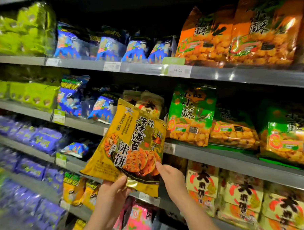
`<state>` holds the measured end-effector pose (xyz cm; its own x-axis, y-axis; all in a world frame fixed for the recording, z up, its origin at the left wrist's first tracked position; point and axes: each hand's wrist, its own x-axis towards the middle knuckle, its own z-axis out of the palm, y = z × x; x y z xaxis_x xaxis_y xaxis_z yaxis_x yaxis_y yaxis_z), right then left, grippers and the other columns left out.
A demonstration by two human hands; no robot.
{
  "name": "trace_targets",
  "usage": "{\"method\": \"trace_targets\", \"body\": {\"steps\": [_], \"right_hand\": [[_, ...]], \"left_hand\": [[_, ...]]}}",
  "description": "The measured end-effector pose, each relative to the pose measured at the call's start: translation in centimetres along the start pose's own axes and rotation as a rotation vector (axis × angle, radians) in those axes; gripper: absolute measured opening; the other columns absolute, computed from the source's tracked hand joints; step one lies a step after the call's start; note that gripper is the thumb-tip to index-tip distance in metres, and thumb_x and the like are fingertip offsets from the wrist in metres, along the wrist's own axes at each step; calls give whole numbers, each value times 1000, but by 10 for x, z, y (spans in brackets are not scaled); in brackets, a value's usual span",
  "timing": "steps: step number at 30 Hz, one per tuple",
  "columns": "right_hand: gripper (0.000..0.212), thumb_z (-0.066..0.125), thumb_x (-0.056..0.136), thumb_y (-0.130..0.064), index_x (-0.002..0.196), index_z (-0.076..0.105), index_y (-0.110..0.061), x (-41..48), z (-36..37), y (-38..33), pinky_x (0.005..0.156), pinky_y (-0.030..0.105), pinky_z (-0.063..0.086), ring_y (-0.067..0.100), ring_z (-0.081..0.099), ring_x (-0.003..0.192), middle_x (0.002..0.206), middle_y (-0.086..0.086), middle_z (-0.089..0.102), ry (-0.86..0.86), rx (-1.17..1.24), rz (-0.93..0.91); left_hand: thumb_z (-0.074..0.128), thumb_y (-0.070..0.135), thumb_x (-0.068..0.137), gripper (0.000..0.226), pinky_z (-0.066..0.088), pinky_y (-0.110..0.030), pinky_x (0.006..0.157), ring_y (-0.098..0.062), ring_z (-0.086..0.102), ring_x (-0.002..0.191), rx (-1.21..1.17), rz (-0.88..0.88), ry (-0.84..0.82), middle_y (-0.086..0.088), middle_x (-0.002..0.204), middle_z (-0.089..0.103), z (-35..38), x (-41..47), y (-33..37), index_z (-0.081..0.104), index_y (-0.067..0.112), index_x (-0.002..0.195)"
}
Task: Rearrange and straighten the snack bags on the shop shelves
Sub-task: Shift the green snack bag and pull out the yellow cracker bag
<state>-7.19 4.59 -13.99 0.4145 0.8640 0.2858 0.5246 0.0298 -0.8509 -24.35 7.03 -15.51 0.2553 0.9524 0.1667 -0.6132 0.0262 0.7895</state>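
Observation:
A yellow-gold bag of seaweed rice crackers [128,145] is held up in front of the middle shelf, tilted slightly to the right. My left hand [113,190] grips its bottom edge, thumb on the front. My right hand [170,177] holds its lower right side, thumb on the printed front, fingers hidden behind the bag. Behind it, on the middle shelf [216,157], stand pale rice-cracker bags [148,102]. Green snack bags [191,115] stand to the right of them.
Blue bags [102,105] lean unevenly left of the held bag, and more [107,44] line the shelf above beside orange bags [240,35]. Lime-green packs [30,94] and purple bags [40,139] fill the left. Red-and-cream cracker bags [245,195] sit lower right.

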Motion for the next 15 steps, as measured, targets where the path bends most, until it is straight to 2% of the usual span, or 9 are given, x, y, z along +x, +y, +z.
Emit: {"method": "trace_targets", "body": {"steps": [1,2,4,5,7,10,12,13,15], "right_hand": [[70,40,70,-83,59,44,-13,-3,7,9,64,32,32,14,47,63,55,0,44,-14,-13,16],[78,40,62,-89,73,58,-14,-5,14,18,73,35,41,16,56,79,68,-2,59,-40,-24,38],[88,44,55,-92,106,64,-23,-12,26,32,93,43,46,18,56,107,104,-6,68,-106,-15,93],[82,49,55,-89,107,63,-27,-18,30,35,95,44,46,16,57,107,107,-8,67,-136,6,108],[56,59,59,-75,93,61,-30,-30,35,39,89,44,50,12,62,96,98,-9,68,-160,42,123],[42,63,67,-62,92,57,-29,-46,45,50,83,43,53,16,63,91,95,-6,67,-180,22,165],[30,66,79,-47,96,56,-25,-55,49,58,68,29,54,22,64,94,98,1,67,-194,28,213],[25,66,82,-41,98,55,-25,-58,50,61,62,22,48,21,63,96,100,2,67,-199,19,245],[24,66,83,-40,98,52,-28,-64,52,74,65,22,45,13,59,91,98,-3,64,-201,-26,282]], "left_hand": [[67,3,65,20,53,-32,65,-18,59,68,-36,-27,-2,-7,70,54,-7,-4,-3,50,9,74],[62,1,73,13,55,-33,63,-19,63,69,-67,-37,3,-8,72,57,-12,-8,-6,53,8,78],[48,-4,83,16,57,-30,56,-16,68,66,-91,-60,32,-8,74,66,-21,-14,-12,57,8,89],[48,-1,81,19,57,-29,55,-15,70,66,-76,-85,47,-6,75,70,-24,-17,-17,57,9,95],[53,5,74,26,56,-25,52,-12,70,64,-28,-159,77,-2,71,73,-34,-22,-27,57,5,100],[46,-2,88,15,55,-24,51,-11,70,62,7,-265,136,-4,69,73,-56,-28,-50,59,0,96],[44,-1,92,17,57,-26,50,-13,70,60,7,-351,178,-5,67,73,-69,-32,-67,60,2,89],[44,-1,92,16,56,-27,49,-14,69,58,6,-401,217,-6,64,72,-75,-33,-77,59,2,86],[45,1,93,14,56,-27,46,-20,66,61,68,-475,267,-11,62,68,-84,-36,-96,57,-1,86]]}}
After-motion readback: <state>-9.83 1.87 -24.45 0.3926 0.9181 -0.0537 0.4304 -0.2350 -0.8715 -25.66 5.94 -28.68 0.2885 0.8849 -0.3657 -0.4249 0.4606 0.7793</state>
